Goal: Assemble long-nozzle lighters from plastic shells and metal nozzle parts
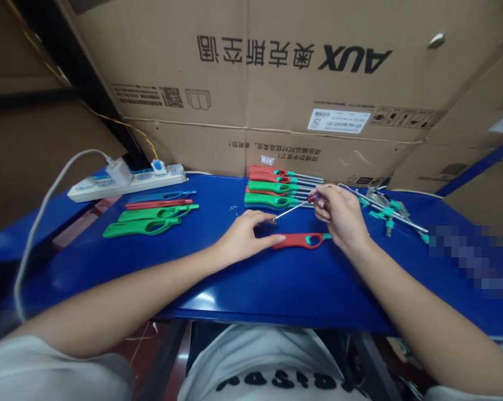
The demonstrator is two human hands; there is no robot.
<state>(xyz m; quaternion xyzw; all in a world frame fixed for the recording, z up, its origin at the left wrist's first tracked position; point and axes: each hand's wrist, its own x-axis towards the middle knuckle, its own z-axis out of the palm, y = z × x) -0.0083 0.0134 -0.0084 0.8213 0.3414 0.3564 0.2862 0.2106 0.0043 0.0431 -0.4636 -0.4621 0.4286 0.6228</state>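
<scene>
My right hand is closed around the red handle of a screwdriver, whose thin metal shaft slants down to the left. The shaft's tip meets the fingertips of my left hand; whether a small part sits there is too fine to tell. My left thumb is stretched apart from the fingers and touches the rear end of a red long-necked lighter lying on the blue table. The lighter has a green trigger, and my right hand hides its front end.
Several assembled lighters are stacked behind my hands. Green, red and blue handle shells lie at left, before a white power strip. Metal tubes with green parts are piled at right. A cardboard wall stands at the back.
</scene>
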